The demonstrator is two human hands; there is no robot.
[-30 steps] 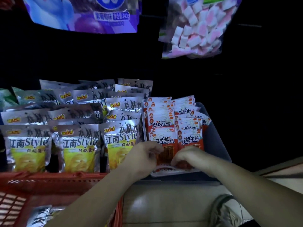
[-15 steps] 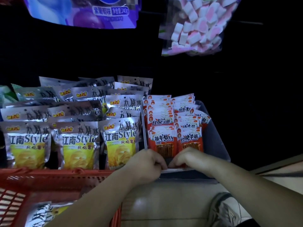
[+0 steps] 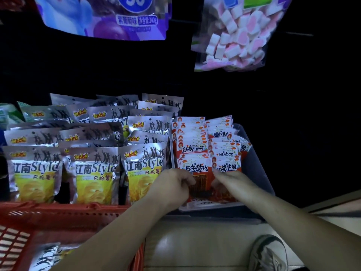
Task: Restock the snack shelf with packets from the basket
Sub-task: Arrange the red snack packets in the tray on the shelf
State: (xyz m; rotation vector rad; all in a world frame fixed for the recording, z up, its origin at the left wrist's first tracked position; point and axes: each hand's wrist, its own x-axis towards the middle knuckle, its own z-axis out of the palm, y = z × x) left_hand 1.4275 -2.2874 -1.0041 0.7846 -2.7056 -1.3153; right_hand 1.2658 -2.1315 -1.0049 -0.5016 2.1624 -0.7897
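Observation:
Rows of red snack packets (image 3: pixel 195 149) stand in a grey plastic tray (image 3: pixel 257 173) on the shelf. My left hand (image 3: pixel 172 184) grips the left edge of the front left red packet (image 3: pixel 201 178). My right hand (image 3: pixel 234 181) lies over the lower part of the front right red packet (image 3: pixel 227 166), fingers fairly straight against it. The red basket (image 3: pixel 58 214) sits at the lower left under my left forearm, with a silver packet (image 3: pixel 46 259) inside it.
Silver and yellow chip packets (image 3: pixel 93 173) fill the shelf left of the tray. A purple bag (image 3: pixel 109 18) and a bag of pink and white marshmallows (image 3: pixel 236 36) hang above. My shoe (image 3: pixel 269 253) is on the tiled floor at the lower right.
Both hands have risen from the tray's front edge to the faces of the two front red packets. My right hand's fingers have straightened.

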